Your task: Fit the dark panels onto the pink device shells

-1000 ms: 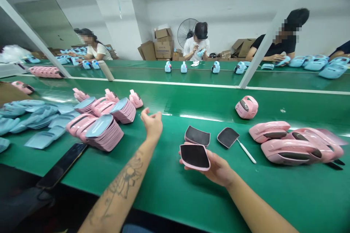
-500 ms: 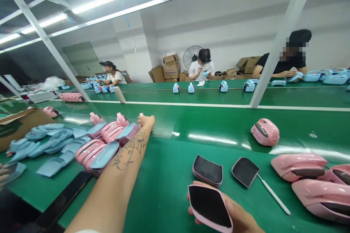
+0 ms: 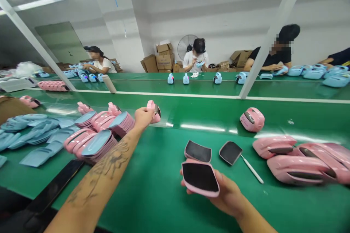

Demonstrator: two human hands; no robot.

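Note:
My left hand (image 3: 143, 117), its arm stretched forward over the green bench, is closed on a pink plastic housing (image 3: 155, 111) with a loop handle and dark window. In my right hand (image 3: 228, 193), nearer to me, lies a pink-rimmed panel (image 3: 201, 177) with a black face turned up. Just beyond it rests a small stack of similar black panels (image 3: 198, 151). A single black panel (image 3: 230, 152) lies to its right, beside a thin white-handled tool (image 3: 252, 168). One more pink housing (image 3: 252, 119) stands upright farther back on the right.
Pink housings and stacked blue-faced plates (image 3: 100, 143) crowd the left, next to loose light-blue parts (image 3: 41, 134). More pink housings (image 3: 298, 169) lie at right. A white post (image 3: 262, 47) rises from the bench. Beyond, several co-workers (image 3: 195, 56) sit at a row of blue housings.
My left hand has brought the pink housing up into plain view, clear of the piles. My right hand still holds the panel, now tilted flatter. The camera view has shifted.

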